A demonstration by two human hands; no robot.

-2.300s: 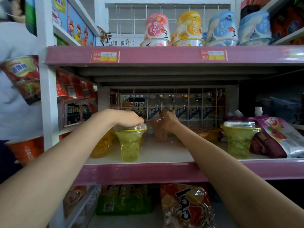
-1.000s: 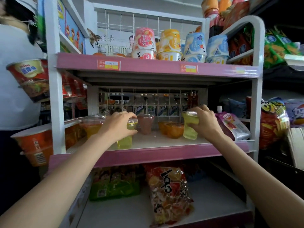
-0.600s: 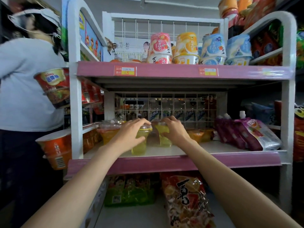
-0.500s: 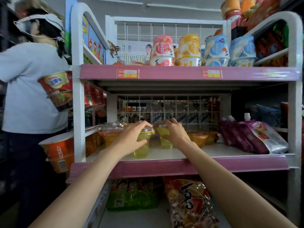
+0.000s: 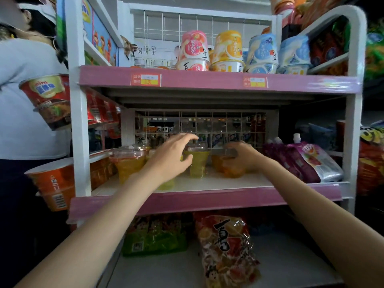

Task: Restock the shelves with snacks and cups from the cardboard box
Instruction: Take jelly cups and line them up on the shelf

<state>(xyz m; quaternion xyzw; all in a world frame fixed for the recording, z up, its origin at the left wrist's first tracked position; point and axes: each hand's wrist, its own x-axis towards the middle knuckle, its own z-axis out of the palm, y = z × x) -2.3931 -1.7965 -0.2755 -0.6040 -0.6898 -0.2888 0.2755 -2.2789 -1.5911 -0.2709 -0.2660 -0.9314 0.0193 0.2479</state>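
On the middle shelf (image 5: 228,199) stand clear jelly cups. One green cup (image 5: 197,164) stands free between my hands. A second green cup (image 5: 166,185) is mostly hidden under my left hand (image 5: 171,157), whose fingers are spread just above it. My right hand (image 5: 244,155) hovers with loosely curved fingers over the orange cups (image 5: 231,170) further right, holding nothing. Another orange cup (image 5: 128,165) stands at the shelf's left end. The cardboard box is out of view.
Purple and white spout pouches (image 5: 311,163) lie at the shelf's right end. Printed cups (image 5: 228,50) fill the top shelf. Snack bags (image 5: 226,250) lie on the bottom shelf. Noodle bowls (image 5: 47,98) hang on the left rack, beside a person in a grey shirt (image 5: 20,90).
Both hands have let go of the green cups, which now stand on the shelf. My right hand has shifted right over the orange cups, and my left hand has opened.
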